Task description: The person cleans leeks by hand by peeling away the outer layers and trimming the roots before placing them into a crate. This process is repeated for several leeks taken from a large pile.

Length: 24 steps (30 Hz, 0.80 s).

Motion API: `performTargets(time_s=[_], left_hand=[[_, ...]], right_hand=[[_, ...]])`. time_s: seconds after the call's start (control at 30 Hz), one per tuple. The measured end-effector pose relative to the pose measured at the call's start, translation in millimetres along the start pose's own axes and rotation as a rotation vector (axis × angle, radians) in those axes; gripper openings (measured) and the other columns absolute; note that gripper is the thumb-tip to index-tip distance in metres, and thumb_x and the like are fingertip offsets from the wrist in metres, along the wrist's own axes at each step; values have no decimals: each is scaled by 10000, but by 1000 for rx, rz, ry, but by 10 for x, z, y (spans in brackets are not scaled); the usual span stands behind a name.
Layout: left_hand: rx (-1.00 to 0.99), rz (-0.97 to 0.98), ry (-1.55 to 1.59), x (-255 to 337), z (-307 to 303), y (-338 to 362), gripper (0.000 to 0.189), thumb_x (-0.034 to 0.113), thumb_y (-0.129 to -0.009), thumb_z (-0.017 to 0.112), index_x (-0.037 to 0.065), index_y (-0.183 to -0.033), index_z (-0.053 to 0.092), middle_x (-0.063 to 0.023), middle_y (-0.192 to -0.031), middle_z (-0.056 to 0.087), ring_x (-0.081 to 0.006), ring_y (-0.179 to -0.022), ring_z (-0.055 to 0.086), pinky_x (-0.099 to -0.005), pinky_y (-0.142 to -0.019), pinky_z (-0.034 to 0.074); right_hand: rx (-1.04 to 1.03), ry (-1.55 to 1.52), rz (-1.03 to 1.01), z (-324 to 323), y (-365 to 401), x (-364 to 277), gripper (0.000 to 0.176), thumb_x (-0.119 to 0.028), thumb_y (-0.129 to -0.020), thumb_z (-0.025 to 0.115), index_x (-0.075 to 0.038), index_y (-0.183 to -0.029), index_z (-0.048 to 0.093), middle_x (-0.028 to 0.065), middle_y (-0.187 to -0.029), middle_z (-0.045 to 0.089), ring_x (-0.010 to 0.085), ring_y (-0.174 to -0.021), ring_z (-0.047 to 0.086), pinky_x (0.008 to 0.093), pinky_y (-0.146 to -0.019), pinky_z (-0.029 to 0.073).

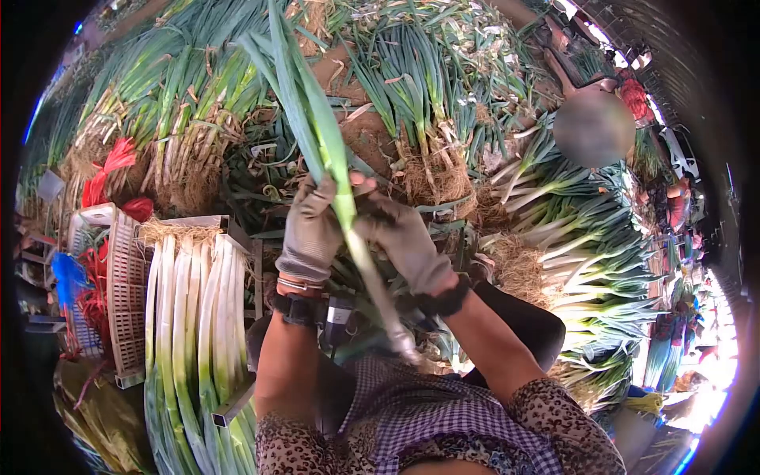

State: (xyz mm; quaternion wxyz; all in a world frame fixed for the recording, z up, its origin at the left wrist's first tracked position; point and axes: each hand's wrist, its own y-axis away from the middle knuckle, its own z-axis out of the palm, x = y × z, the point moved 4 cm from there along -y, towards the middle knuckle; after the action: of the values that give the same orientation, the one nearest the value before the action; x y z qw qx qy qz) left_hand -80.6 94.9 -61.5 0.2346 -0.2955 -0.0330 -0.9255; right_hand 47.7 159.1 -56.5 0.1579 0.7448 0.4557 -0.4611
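Note:
A long leek (342, 198) slants across the middle of the view, green leaves at the top and white root end low near the checked apron. My left hand (311, 233), in a grey glove, has its fingers wrapped round the leek where the leaves begin. Just to the right, my right hand (400, 241), also gloved, is closed beside the stalk, with its fingertips bent toward the leek; what it grips, if anything, is hidden. To the left, trimmed leeks (190, 309) lie side by side on a metal frame (235, 405).
A white plastic basket (129, 297) with red ties stands at the left. Untrimmed leek bundles (186, 103) lie behind, and another bundle (431, 150) lies ahead. Many leeks (578, 245) are piled at the right. Another person (594, 127) is at the upper right.

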Motion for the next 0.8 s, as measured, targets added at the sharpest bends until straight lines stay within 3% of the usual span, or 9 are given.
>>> performTargets(time_s=[0.13,0.2,0.27,0.37,0.43,0.47,0.53,0.63,0.8], left_hand=[[-169,24,99,135,43,-17,363,233,-933,615,48,-1235,539,-70,-982,623,-238,-962,627,-506,-1000,466],[-157,34,75,229,-8,-12,361,223,-934,613,46,-1239,536,-76,-986,617,-231,-937,625,-502,-962,494],[-111,41,29,313,-35,7,357,207,-935,609,43,-1243,531,-84,-988,612,-226,-915,622,-494,-931,516],[-14,77,-33,375,-29,6,342,112,-937,589,17,-1257,515,-115,-1037,614,-247,-944,628,-484,-915,530],[49,118,-118,304,-56,18,350,69,-934,576,5,-1269,499,-125,-1082,614,-269,-992,630,-485,-917,527],[71,151,-164,298,-69,-19,356,48,-932,570,-1,-1276,492,-131,-1104,614,-280,-1016,631,-486,-918,525],[94,145,-218,236,-119,-65,408,-42,-907,550,-13,-1305,463,-137,-1163,604,-297,-1060,629,-444,-920,524],[202,177,-312,194,-81,-32,442,-79,-880,577,-29,-1306,470,-124,-1156,607,-258,-1022,639,-378,-892,540],[312,188,-470,207,-265,-104,350,-71,-857,624,-30,-1193,537,-94,-1019,641,-205,-902,646,-337,-814,542]], right_hand=[[-569,-14,-42,503,232,456,224,-200,-861,585,-25,-945,697,164,-942,697,256,-817,682,388,-677,516],[-967,442,110,682,663,681,253,-227,-886,545,-45,-922,717,155,-958,701,248,-824,690,387,-679,518],[-966,723,127,440,1214,1108,216,-182,-856,606,-65,-1020,684,158,-846,675,328,-684,678,427,-621,531],[-622,944,146,21,1154,1291,256,-187,-893,593,-88,-1125,638,120,-895,695,248,-689,673,370,-614,531],[-346,558,246,-218,652,935,356,-252,-863,674,-62,-1157,609,123,-1049,664,218,-737,670,347,-658,539],[-158,-20,474,-298,446,843,442,-303,-823,745,-31,-1143,606,137,-1182,631,218,-782,672,347,-691,546],[-135,-11,382,-308,109,-62,507,-307,-732,818,-40,-1098,590,136,-1118,626,274,-831,651,380,-730,528],[116,316,-37,-110,-120,-228,454,-227,-674,837,-74,-1029,598,120,-1043,611,317,-912,613,418,-795,497],[202,354,-169,12,-214,-241,350,-137,-666,797,-100,-957,605,80,-1023,601,308,-975,593,423,-817,484]])
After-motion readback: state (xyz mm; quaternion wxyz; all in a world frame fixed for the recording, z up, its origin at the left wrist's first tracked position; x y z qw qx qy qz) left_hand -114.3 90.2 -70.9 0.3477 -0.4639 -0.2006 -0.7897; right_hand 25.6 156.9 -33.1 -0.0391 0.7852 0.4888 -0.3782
